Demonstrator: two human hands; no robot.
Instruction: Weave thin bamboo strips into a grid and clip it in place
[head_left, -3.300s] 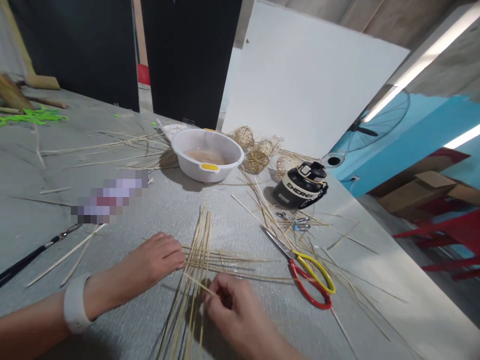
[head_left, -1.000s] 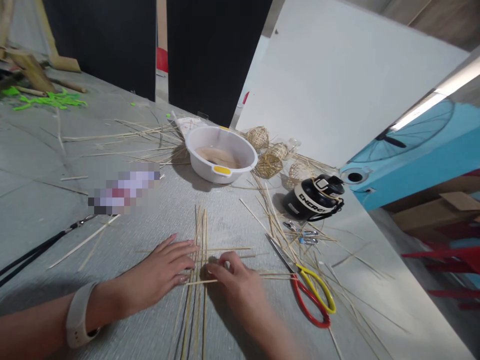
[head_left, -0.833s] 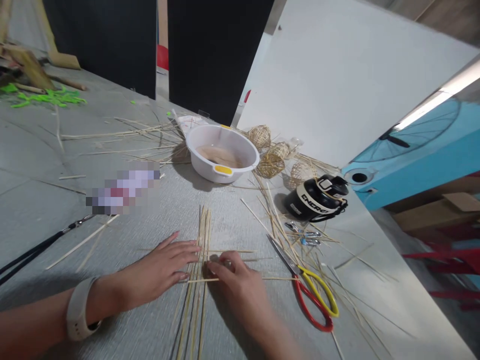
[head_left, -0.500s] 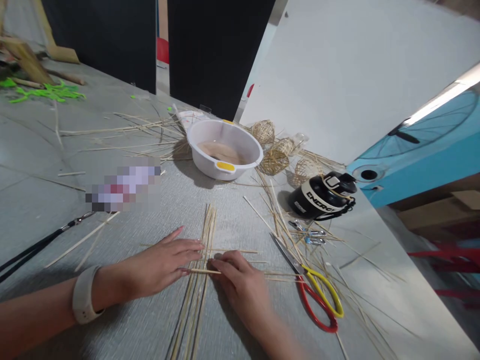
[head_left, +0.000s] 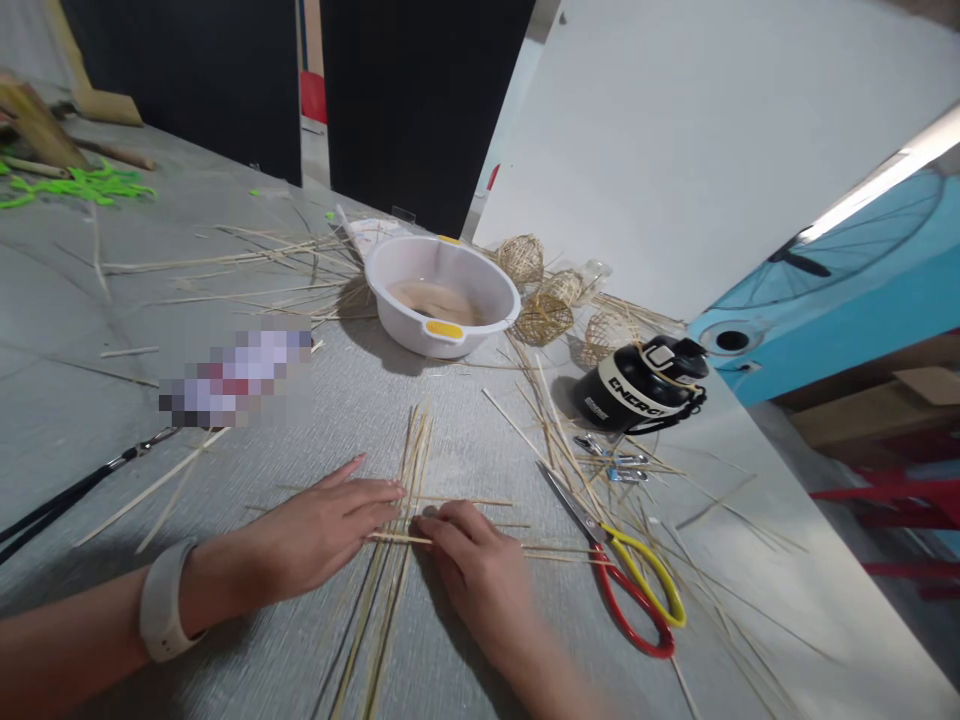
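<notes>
1. Strips (head_left: 415, 455), long and thin, lie in a loose lengthwise bundle on the worktop (head_left: 480, 430), fanning apart toward the person, with several crosswise pieces meeting them between the two hands
2. Left hand (head_left: 337, 530) rests flat on the bundle, fingers spread and not closed around anything; its thumb side is beside the near end of a cross strip (head_left: 401, 539)
3. Right hand (head_left: 476, 560) has its grip clamped on that cross strip, thumb and forefinger drawn together just right of the bundle; the fingertips' exact contact is partly hidden
4. Each piece looks very light, springy and narrow, likely to roll or slide on the smooth surface and to crack if bent sharply; a pinch close to the crossing, with a flat palm steadying the rest, seems the surest hold
5. Scissors (head_left: 598, 532) lie to the right, where the cross pieces' far ends reach the handles and could snag
6. Beyond them are metal clips (head_left: 626, 475), a black bottle (head_left: 619, 390) and loose offcuts (head_left: 559, 440); a white basin (head_left: 397, 318) and woven balls (head_left: 521, 258) stand farther back, out of the way, while a blurred object (head_left: 240, 380) with a dark strap (head_left: 82, 485) lies left
</notes>
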